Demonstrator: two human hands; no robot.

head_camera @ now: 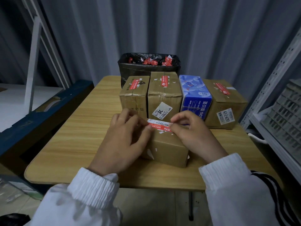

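Note:
A small brown cardboard box [167,147] lies on the wooden table [78,128] in front of me. A red and white barcode label [160,125] stretches across the box's far top edge. My left hand [125,141] pinches the label's left end, with its palm over the box's left side. My right hand [193,136] pinches the label's right end between thumb and forefinger. Both wrists wear white cuffed sleeves.
Behind the small box stand three taped cardboard boxes [134,97] [164,95] [226,103] and a blue box [195,95] in a row. A bin lined with a black bag [148,67] holds red scraps. Metal shelving [276,98] stands at the right, a blue bench [40,111] at the left.

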